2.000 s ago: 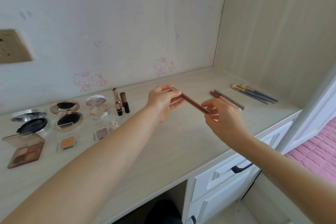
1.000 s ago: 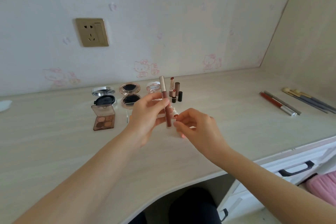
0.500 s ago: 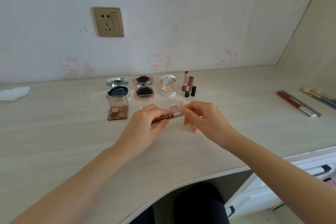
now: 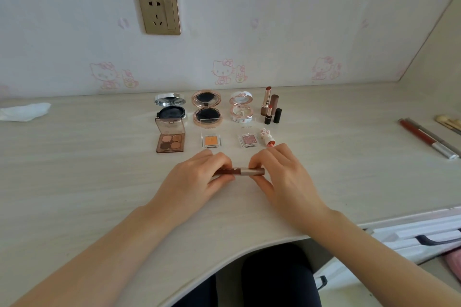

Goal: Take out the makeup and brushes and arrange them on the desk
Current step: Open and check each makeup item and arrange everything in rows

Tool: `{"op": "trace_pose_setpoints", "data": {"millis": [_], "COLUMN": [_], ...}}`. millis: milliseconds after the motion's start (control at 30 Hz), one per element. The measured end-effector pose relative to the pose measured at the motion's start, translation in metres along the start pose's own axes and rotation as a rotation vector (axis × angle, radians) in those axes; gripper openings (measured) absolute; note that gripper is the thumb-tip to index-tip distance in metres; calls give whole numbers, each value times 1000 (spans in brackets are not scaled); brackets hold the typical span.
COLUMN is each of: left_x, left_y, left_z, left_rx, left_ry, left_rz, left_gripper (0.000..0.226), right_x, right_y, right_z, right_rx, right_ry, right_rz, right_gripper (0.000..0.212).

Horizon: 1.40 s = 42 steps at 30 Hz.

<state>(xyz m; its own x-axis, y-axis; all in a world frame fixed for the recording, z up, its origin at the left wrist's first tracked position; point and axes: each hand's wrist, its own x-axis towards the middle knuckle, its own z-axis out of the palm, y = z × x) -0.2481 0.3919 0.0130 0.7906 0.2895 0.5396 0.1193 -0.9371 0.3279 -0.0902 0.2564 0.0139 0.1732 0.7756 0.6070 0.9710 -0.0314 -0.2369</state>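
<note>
A slim lip gloss tube point(image 4: 243, 171) with a brown body and a metallic cap lies crosswise low over the desk point(image 4: 99, 182). My left hand point(image 4: 197, 177) grips its brown end and my right hand point(image 4: 279, 172) pinches the cap end. Behind them stand open compacts point(image 4: 206, 107), an eyeshadow palette point(image 4: 170, 138), two small single shadows point(image 4: 211, 141) and upright lipsticks point(image 4: 270, 106). At the far right lie pencils point(image 4: 426, 138) and brushes point(image 4: 449, 121).
A crumpled white tissue point(image 4: 25, 111) lies at the left back of the desk. A wall socket point(image 4: 159, 12) is above. White drawers with a dark handle point(image 4: 434, 238) sit at the lower right, beside the desk's curved front edge.
The tube went from upright in my hands to lying level, and both hands lowered it toward the desk in front of the small shadows. My view turned left from the brushes.
</note>
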Motion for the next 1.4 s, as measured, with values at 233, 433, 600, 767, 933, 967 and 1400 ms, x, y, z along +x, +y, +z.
{"op": "trace_pose_setpoints", "data": {"millis": [233,433,600,767,933,967,1400], "left_x": [-2,0,-1,-1,-1,-1,-1], "left_y": [-2,-3,-4,-4,-3,-3,-5], "left_z": [-2,0,0,1,1,1,0], "left_rx": [22,-3,-18,-21,-43,-44,-4], "left_ry": [48,47,60,60,74,75,67], "left_rz": [37,74,83,77,82,83,111], "left_gripper": [18,23,22,23,23,23,25], "right_x": [-9,-10,-10,-10,-11,-10,-10], "right_y": [0,-1,-3,1,1,0,-3], "right_z": [2,0,-3,-2,-4,-5,-8], "right_rx": [-1,81,178,167,281,285,273], "right_ry": [15,-22,-59,-26,-76,-85,-81], "right_rz": [18,42,134,88,168,197,247], "right_gripper": [40,16,36,21,32,39,44]}}
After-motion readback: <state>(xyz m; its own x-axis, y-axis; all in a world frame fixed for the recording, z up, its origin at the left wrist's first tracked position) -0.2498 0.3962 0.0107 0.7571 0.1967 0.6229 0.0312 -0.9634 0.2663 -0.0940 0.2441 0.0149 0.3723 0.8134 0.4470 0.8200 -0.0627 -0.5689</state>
